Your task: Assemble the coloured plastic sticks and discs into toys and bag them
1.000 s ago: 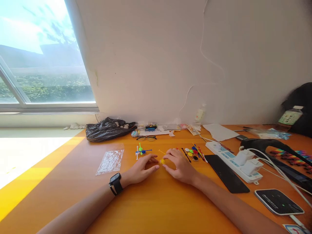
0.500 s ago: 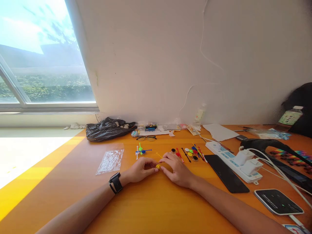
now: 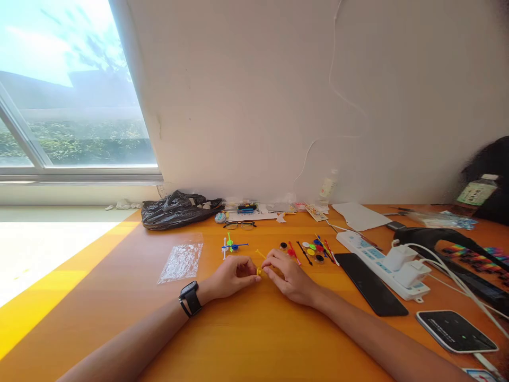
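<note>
A small round yellow plastic piece [image 3: 259, 271] sits between the fingertips of both hands, just above the wooden table. My left hand [image 3: 234, 277], with a black watch on its wrist, pinches it from the left. My right hand [image 3: 292, 278] has its fingers closed at the piece's right side. A thin yellow arrow-like stick [image 3: 260, 254] sticks out beyond the right fingertips; how it joins the round piece is hidden. Past my left hand lie green, blue and white plastic arrows with round hubs [image 3: 230, 245]. Beyond my right hand are loose coloured sticks and discs [image 3: 312, 249].
A clear plastic bag [image 3: 181, 261] lies to the left. Eyeglasses [image 3: 239, 225] and a black bag [image 3: 178, 210] are at the back. On the right are a black phone [image 3: 369, 284], a white power strip [image 3: 384, 265] with cables, and a black-topped device [image 3: 456, 330].
The fingers of my right hand have closed in more tightly at the yellow piece, which is now more covered. Otherwise the view has only shifted slightly.
</note>
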### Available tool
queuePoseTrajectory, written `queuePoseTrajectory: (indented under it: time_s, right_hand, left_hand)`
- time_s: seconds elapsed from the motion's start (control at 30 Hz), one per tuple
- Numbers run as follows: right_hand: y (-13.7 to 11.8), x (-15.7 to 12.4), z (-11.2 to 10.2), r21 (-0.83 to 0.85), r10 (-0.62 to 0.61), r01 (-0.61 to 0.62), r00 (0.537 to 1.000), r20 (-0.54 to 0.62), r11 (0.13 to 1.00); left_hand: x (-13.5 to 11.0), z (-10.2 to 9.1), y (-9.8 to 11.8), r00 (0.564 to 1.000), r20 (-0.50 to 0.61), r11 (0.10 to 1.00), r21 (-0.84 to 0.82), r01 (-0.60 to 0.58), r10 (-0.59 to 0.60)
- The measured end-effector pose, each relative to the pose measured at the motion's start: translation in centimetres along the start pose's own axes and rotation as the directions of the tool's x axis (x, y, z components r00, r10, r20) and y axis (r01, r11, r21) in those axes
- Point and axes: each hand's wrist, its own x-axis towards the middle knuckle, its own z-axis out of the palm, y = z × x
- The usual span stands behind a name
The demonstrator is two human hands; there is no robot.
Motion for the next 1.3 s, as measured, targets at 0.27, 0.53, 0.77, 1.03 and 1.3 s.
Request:
queuePoseTrajectory:
  time_s: [0.27,0.53,0.77,1.03,1.3]
  right_hand:
    - [1.0,-0.2,0.2,0.008,-0.001,0.001,1.000,0.008,1.000]
    - [1.3,-0.4,0.2,0.007,0.037,-0.037,0.999,-0.006,0.999]
    - [1.2,-0.5,0.2,0.015,0.063,-0.063,0.998,0.021,0.998]
    - [1.3,-0.4,0.1,0.036,0.019,-0.021,0.999,0.045,0.999]
    - [2.0,-0.5,0.1,0.026,-0.005,0.005,1.000,0.013,1.000]
  left_hand:
    - [-0.3,0.0,-0.2,0.999,-0.029,0.994,0.105,-0.024,0.028]
    - [-0.4,0.2,-0.5,0.997,-0.065,0.991,0.134,-0.028,0.037]
    - [-0.3,0.1,-0.5,0.998,-0.007,0.986,0.155,-0.066,0.068]
    - [-0.3,-0.1,-0.5,0.983,0.022,0.950,0.254,-0.181,0.181]
    - [-0.2,-0.4,0.4,0.964,0.052,0.932,0.244,-0.266,0.261]
